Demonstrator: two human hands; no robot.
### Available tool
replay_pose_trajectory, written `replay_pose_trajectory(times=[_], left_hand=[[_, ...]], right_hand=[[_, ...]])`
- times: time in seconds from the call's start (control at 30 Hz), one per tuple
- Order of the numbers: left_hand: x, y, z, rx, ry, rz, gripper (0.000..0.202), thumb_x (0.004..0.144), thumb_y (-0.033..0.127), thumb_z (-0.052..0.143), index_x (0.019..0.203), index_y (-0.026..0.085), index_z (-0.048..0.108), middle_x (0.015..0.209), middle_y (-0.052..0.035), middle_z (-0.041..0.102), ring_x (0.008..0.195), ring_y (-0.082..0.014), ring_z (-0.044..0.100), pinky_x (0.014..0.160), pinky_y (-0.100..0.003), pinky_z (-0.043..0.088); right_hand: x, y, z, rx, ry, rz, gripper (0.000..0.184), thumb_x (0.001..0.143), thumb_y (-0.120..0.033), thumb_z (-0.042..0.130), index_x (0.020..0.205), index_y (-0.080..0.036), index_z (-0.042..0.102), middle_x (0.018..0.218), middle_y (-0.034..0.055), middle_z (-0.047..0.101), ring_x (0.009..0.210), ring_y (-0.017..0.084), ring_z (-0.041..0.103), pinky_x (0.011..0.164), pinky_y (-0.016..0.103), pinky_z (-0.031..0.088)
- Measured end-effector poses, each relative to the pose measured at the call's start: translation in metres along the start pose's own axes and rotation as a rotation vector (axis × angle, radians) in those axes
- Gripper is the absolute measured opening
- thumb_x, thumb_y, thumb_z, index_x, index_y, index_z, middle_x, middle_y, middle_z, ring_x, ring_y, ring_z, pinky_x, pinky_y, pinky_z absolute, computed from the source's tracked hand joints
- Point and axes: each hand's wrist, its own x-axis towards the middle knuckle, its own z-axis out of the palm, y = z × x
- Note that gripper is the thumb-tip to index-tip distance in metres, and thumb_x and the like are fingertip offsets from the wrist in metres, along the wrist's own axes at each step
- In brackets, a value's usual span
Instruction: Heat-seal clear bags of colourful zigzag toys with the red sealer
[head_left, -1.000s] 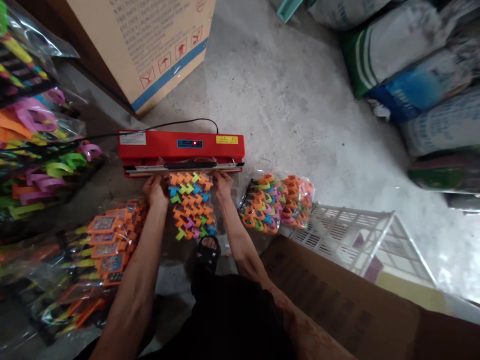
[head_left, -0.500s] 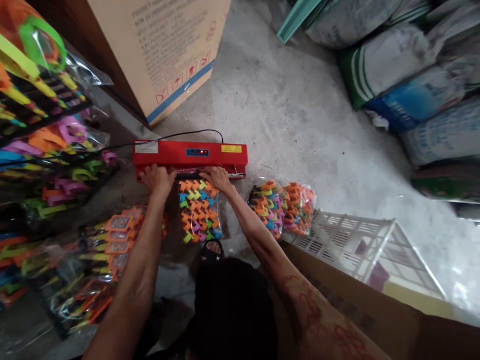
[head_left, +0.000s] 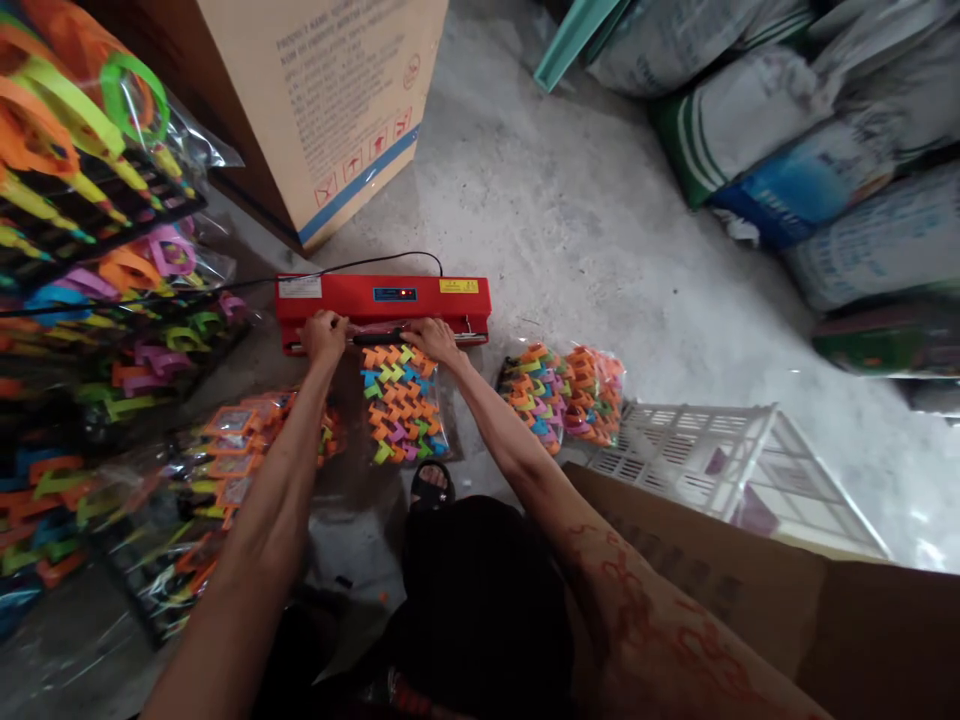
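Note:
A red bag sealer [head_left: 352, 290] lies on the concrete floor, a small light glowing on its panel. Before it is a clear plastic bag [head_left: 405, 405] of orange, blue, green and purple plastic pieces, its mouth running over the sealer's front bar with the black grip [head_left: 377, 338]. My left hand [head_left: 324, 335] is closed at the left end of the bag's mouth, pinching the film. At the right end of the mouth, my right hand [head_left: 433, 338] has its fingers together on the film beside the grip. My fingertips are partly hidden.
Two filled bags [head_left: 534, 398] lie right of my right forearm. Further right are a white plastic basket [head_left: 697, 440] and an open carton [head_left: 750, 600]. Bagged colourful toys [head_left: 142, 260] crowd the left. A tall carton [head_left: 352, 110] stands behind the sealer; sacks [head_left: 750, 130] fill the upper right.
My left hand has drawn in from fingers spread along the sealer's bar to a closed pinch. The right hand stays near the grip. The camera view has shifted slightly.

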Motion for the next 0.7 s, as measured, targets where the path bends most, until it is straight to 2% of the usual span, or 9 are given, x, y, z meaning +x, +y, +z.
replay_pose_trajectory(times=[0.1,0.23,0.33,0.43,0.5,0.57,0.63,0.7], left_hand=[[0.001,0.009,-0.001,0.011,-0.021,-0.043,0.031,0.096,0.027,0.070,0.069,0.027,0.052,0.101,-0.0132,0.084,0.121,-0.0383,0.078,0.117,-0.053,0.049],[-0.007,0.017,-0.007,-0.139,-0.020,-0.136,0.032,0.089,0.024,0.070,0.064,0.027,0.052,0.080,-0.0072,0.077,0.106,-0.0346,0.078,0.117,-0.050,0.051],[-0.022,0.018,-0.015,-0.237,-0.027,-0.129,0.029,0.085,0.022,0.070,0.061,0.026,0.054,0.068,-0.0020,0.068,0.090,-0.0283,0.074,0.099,-0.039,0.055],[-0.038,0.027,-0.021,-0.432,0.002,-0.171,0.028,0.081,0.016,0.071,0.059,0.024,0.057,0.062,0.0011,0.062,0.076,-0.0218,0.065,0.079,-0.032,0.051],[-0.046,0.044,-0.025,-0.575,0.024,-0.214,0.033,0.082,0.009,0.070,0.056,0.023,0.055,0.059,0.0036,0.056,0.068,-0.0168,0.055,0.074,-0.031,0.047],[-0.050,0.072,-0.036,-0.646,0.042,-0.209,0.041,0.090,0.006,0.067,0.057,0.024,0.050,0.058,0.0056,0.050,0.066,-0.0132,0.047,0.073,-0.029,0.045],[-0.052,0.104,-0.060,-0.742,0.082,-0.123,0.048,0.099,0.008,0.065,0.059,0.025,0.046,0.060,0.0058,0.046,0.066,-0.0123,0.044,0.075,-0.028,0.048],[-0.062,0.132,-0.100,-0.930,0.132,0.093,0.045,0.099,0.014,0.069,0.061,0.027,0.049,0.064,0.0036,0.053,0.071,-0.0138,0.053,0.085,-0.031,0.058]], right_hand=[[0.003,0.001,-0.001,-0.008,0.005,-0.005,0.039,0.126,-0.044,0.063,0.143,-0.022,0.090,0.141,0.0132,0.088,0.136,0.027,0.079,0.106,0.028,0.056],[0.003,0.002,-0.001,0.003,0.025,-0.002,0.040,0.126,-0.045,0.061,0.141,-0.023,0.091,0.145,0.0125,0.088,0.140,0.027,0.079,0.106,0.028,0.056],[0.001,0.000,0.002,0.008,0.041,0.003,0.041,0.127,-0.046,0.060,0.145,-0.023,0.089,0.148,0.0128,0.087,0.143,0.028,0.077,0.112,0.030,0.056],[-0.001,-0.001,0.007,0.006,0.066,0.003,0.042,0.127,-0.045,0.059,0.147,-0.022,0.088,0.151,0.0141,0.085,0.146,0.030,0.075,0.116,0.033,0.056],[-0.001,0.000,0.008,0.000,0.063,0.011,0.043,0.127,-0.046,0.058,0.147,-0.022,0.088,0.153,0.0142,0.084,0.148,0.030,0.074,0.116,0.034,0.056],[-0.002,0.001,0.007,0.000,0.062,0.016,0.043,0.128,-0.046,0.057,0.150,-0.023,0.086,0.156,0.0140,0.083,0.149,0.030,0.073,0.117,0.035,0.056],[-0.004,0.000,0.003,-0.003,0.046,0.014,0.045,0.128,-0.046,0.056,0.155,-0.022,0.082,0.157,0.0149,0.082,0.150,0.029,0.072,0.119,0.034,0.055],[-0.007,-0.008,-0.002,-0.016,0.026,0.035,0.046,0.129,-0.045,0.054,0.158,-0.019,0.080,0.157,0.0168,0.081,0.150,0.028,0.072,0.119,0.034,0.055]])
